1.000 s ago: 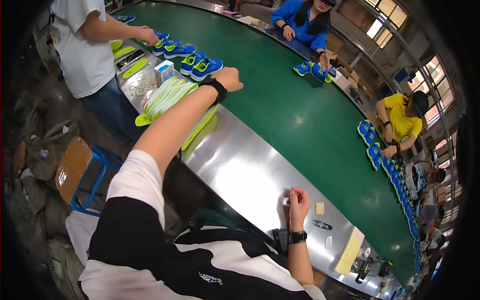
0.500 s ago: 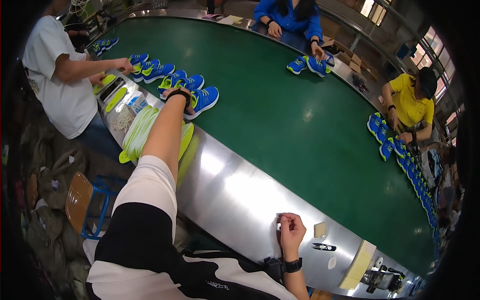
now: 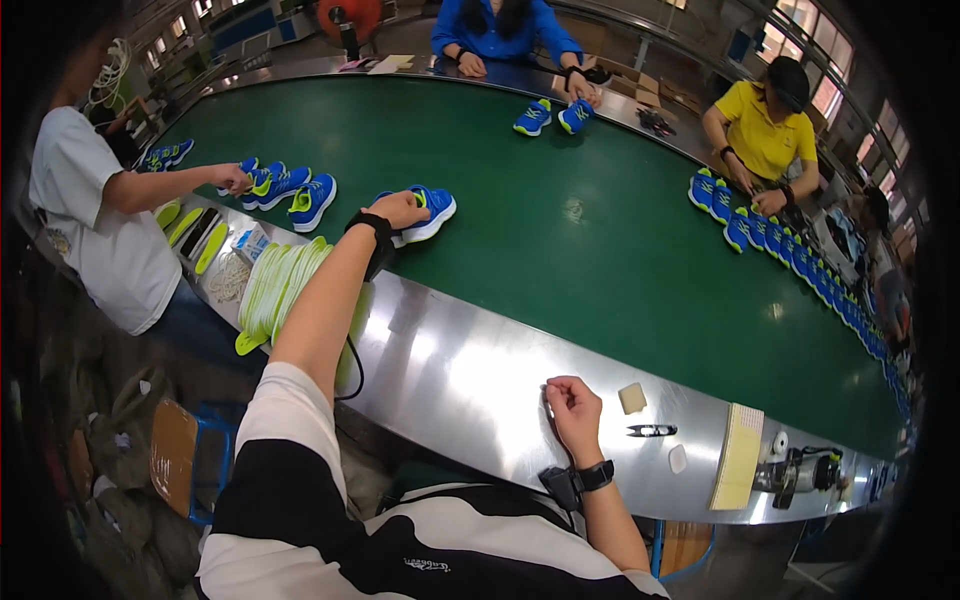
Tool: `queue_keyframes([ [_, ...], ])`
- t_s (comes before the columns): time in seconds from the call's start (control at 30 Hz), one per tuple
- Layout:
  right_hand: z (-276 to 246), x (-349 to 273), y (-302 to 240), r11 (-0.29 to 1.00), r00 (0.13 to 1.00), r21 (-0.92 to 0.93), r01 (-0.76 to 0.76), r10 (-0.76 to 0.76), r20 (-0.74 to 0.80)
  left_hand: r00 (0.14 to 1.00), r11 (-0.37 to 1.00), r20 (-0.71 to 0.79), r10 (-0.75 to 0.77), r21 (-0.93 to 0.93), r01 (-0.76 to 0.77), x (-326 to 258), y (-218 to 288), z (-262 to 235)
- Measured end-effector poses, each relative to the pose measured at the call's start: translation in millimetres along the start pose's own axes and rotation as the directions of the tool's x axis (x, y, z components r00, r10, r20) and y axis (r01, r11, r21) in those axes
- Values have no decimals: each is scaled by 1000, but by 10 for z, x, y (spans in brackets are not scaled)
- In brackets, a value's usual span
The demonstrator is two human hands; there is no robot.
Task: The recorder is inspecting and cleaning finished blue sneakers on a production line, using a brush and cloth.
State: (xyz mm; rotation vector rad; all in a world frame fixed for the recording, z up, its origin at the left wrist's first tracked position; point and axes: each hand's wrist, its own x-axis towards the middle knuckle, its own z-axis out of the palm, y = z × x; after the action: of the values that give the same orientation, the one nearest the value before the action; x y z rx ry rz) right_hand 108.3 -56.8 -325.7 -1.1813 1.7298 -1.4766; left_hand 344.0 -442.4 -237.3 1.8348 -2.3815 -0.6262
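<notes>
Stretched farther out than a moment ago, the left hand (image 3: 398,210) grips a blue sneaker (image 3: 424,214) on the green belt (image 3: 600,260) near its steel edge, toe pointing up-right, while the right hand (image 3: 573,405) rests fisted on the tabletop (image 3: 470,370), apparently empty.

I count 3 other people round the green belt (image 3: 560,260): 1 in white (image 3: 90,230), 1 in blue (image 3: 500,25), 1 in yellow (image 3: 765,135). Blue shoes: 1 pr under my left hand (image 3: 398,210), 2 by the blue sleeve (image 3: 555,115), approx 4 near the white shirt (image 3: 290,190), long row at right (image 3: 800,255), too many to count. On the counter (image 3: 480,380): 1 snips (image 3: 650,431), 1 pad (image 3: 738,456), 1 insole stack (image 3: 280,285).
</notes>
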Motion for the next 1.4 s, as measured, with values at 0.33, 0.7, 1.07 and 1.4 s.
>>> queue_keyframes([
  [0.33, -338, -122, -367, 995, 999, 88, -36, 37, -9, 739, 728, -21, 673, -153, -668, -3097, 1192, 942],
  [0.7, -286, 162, -846, 958, 930, -202, 201, -122, 347, 704, 681, -115, 701, -185, -709, -3383, 1219, 1422],
  [1.07, -37, 325, -808, 968, 859, -224, -112, 208, 468, 691, 668, -185, 699, -177, -723, -3357, 1185, 1447],
  [1.4, -662, 928, -498, 954, 938, -258, 155, -224, -264, 699, 647, -142, 701, -284, -707, -3329, 1132, 1291],
])
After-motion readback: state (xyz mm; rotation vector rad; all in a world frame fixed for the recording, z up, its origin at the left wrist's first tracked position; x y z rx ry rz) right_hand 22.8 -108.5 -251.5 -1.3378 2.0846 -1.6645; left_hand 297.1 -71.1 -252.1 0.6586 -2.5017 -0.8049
